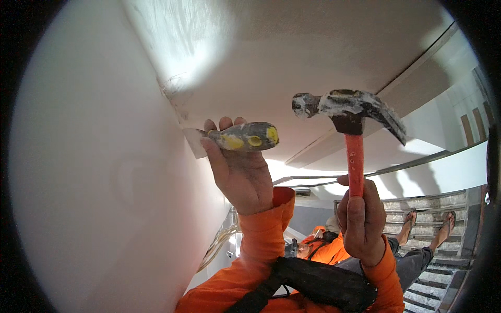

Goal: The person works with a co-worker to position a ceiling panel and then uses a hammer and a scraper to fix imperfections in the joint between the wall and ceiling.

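Note:
My left hand (pixel 237 172) is raised, with its fingers and thumb around a putty knife (pixel 242 136). The knife has a smeared black and yellow handle, and its pale blade meets the white surface at the corner on the left. In my right hand (pixel 362 221) is a claw hammer (pixel 355 156), gripped low on its red handle. White residue coats the dark hammer head, which is up to the right of the knife handle and apart from it. Both my forearms are in orange sleeves.
A smooth white wall (pixel 94 172) fills the left side, joining a white overhead surface (pixel 292 52). Below is another person (pixel 326 250) in orange. Sandalled feet (pixel 446 227) rest on steps (pixel 436 279) at the lower right. Cables (pixel 219 242) hang beside the wall.

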`<action>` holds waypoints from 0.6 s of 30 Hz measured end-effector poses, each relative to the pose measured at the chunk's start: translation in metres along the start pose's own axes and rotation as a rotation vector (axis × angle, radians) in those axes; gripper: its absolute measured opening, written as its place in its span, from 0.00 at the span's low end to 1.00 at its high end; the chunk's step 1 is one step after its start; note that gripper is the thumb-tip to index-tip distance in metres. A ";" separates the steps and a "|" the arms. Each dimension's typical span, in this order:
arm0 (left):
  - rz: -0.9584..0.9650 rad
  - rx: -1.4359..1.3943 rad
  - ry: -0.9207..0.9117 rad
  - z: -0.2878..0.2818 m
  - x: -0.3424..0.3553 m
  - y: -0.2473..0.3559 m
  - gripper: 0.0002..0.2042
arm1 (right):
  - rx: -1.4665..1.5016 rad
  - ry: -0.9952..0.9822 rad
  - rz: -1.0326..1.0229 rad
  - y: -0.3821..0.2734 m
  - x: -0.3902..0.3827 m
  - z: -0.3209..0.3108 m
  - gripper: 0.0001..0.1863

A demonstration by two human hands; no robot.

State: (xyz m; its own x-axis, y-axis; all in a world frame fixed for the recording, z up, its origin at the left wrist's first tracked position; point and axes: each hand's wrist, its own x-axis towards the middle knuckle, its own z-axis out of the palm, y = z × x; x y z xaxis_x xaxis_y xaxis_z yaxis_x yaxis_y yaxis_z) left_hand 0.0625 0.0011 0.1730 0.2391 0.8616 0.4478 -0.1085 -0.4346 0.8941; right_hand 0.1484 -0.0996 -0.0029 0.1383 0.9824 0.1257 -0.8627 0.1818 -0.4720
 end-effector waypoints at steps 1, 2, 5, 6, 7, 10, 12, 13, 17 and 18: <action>-0.006 -0.026 0.001 0.001 0.001 0.000 0.16 | 0.003 -0.001 0.004 -0.001 0.001 0.000 0.20; -0.009 -0.045 -0.002 0.005 0.003 0.002 0.16 | 0.018 0.010 -0.004 -0.001 0.000 0.000 0.19; -0.007 -0.072 0.011 0.015 0.007 0.003 0.16 | 0.018 -0.027 -0.005 -0.003 0.001 0.002 0.18; 0.002 -0.058 0.027 0.014 0.008 0.004 0.16 | -0.013 -0.083 0.009 -0.007 0.005 0.003 0.18; 0.012 -0.043 0.045 0.011 0.008 0.007 0.15 | -0.044 -0.140 0.025 -0.010 0.007 0.006 0.18; 0.033 -0.018 0.046 0.007 0.011 0.007 0.15 | 0.003 -0.047 -0.098 0.004 0.004 0.021 0.20; 0.033 0.056 0.060 0.007 0.009 0.004 0.15 | 0.092 0.044 -0.092 0.000 0.002 0.022 0.19; 0.027 0.125 0.078 0.005 0.009 0.002 0.14 | 0.071 -0.004 -0.035 -0.001 0.003 0.021 0.19; 0.020 0.008 -0.062 -0.011 0.011 0.000 0.15 | 0.150 -0.034 0.100 -0.001 0.003 0.017 0.18; 0.009 -0.013 -0.043 -0.011 0.012 -0.001 0.15 | 0.230 0.037 0.073 0.000 -0.003 0.018 0.18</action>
State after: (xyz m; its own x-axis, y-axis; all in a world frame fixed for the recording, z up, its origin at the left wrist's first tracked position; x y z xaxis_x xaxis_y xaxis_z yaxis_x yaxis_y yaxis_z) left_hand 0.0543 0.0145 0.1777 0.2792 0.8453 0.4554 -0.1234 -0.4388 0.8901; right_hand 0.1391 -0.1037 0.0129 0.0860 0.9942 0.0642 -0.9584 0.1002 -0.2673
